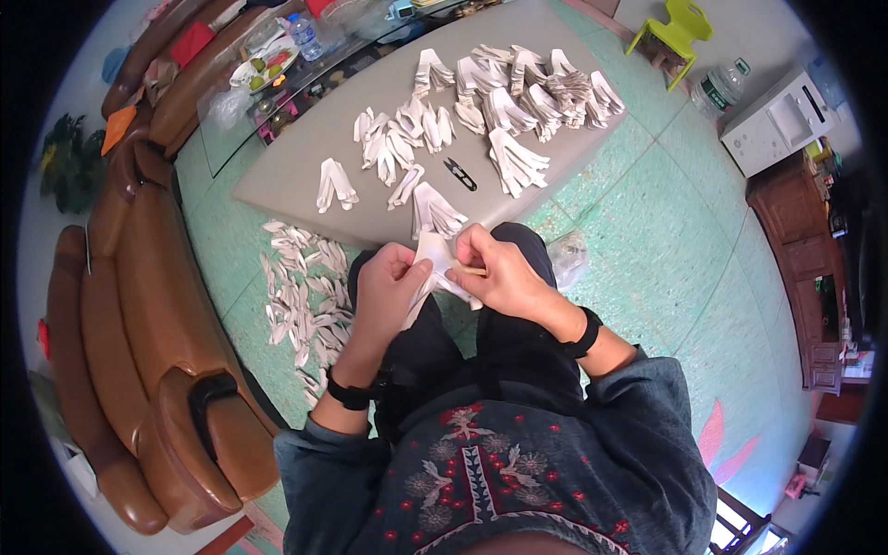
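Note:
Above my lap I hold a white forked piece (433, 248), thin like fabric or card, its strips hanging down between my hands. My left hand (388, 289) pinches its left edge between thumb and fingers. Opposite it, my right hand (509, 280) grips the right side with bent fingers. A thin pale yellowish stick-like thing shows by the right fingers; I cannot make out what it is. Just beyond my hands, a bundle of white forked pieces (435, 211) lies at the near edge of the grey table (287, 176). Black thread snips (460, 175) rest farther back.
Several more white bundles (504, 111) cover the table's far right. Many loose white pieces (305, 291) lie on the green floor left of my legs. A brown leather sofa (166, 351) stands at left, a glass table with a water bottle (305, 37) behind, a green chair (675, 37) at far right.

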Demonstrator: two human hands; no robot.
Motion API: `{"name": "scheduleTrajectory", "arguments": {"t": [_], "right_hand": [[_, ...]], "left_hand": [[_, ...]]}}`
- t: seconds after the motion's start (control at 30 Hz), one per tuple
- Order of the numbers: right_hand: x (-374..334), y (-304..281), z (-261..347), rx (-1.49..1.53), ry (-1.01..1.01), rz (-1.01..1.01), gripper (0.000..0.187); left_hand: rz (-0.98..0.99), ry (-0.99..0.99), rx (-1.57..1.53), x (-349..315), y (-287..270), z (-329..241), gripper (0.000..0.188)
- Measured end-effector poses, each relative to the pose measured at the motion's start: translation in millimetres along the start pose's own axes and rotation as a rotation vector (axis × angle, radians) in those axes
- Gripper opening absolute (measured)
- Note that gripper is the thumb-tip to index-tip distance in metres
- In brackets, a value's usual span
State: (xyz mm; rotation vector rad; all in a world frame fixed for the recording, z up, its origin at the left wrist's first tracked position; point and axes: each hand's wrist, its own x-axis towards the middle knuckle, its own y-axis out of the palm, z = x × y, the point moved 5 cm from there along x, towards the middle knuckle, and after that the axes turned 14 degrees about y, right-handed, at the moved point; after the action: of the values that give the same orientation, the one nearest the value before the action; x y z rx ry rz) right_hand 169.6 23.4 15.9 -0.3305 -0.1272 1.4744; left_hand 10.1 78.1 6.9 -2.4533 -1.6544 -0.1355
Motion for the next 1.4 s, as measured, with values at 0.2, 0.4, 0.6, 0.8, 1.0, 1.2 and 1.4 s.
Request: {"name": "scheduleTrajectory", "arguments": {"t": [0.2, 0.4, 0.6, 0.8, 1.0, 1.2, 1.4], "right_hand": [[-18, 1, 21, -0.672, -0.647, 0.057, 0.051], [-21, -1, 30, -0.62, -0.761, 0.027, 0.037], [-17, 3, 19, -0.557, -0.583, 0.019, 0.022], [-12, 8, -22, 0.44, 0.347, 0.137, 0.009], [-12, 11, -39, 0.37, 0.306, -0.024, 0.012], [-18, 13, -37, 0.344, 0.265, -0.055, 0.014], [-22, 6, -21, 0.24, -0.054, -0.173, 0.015]], "left_hand": [[0.313, -0.576, -0.675, -6, 7, 16, 0.014], [0.264, -0.66, -0.875, -17, 11, 26, 0.018], [0.276, -0.628, -0.841, -15, 17, 18, 0.02], [0.309, -0.23, -0.424, -15, 19, 10, 0.02], [0.105, -0.028, -0.223, -22, 25, 10, 0.014], [0.067, 0.006, -0.058, -28, 26, 3, 0.01], [0.126, 0.241, 0.184, -27, 25, -7, 0.009]]}}
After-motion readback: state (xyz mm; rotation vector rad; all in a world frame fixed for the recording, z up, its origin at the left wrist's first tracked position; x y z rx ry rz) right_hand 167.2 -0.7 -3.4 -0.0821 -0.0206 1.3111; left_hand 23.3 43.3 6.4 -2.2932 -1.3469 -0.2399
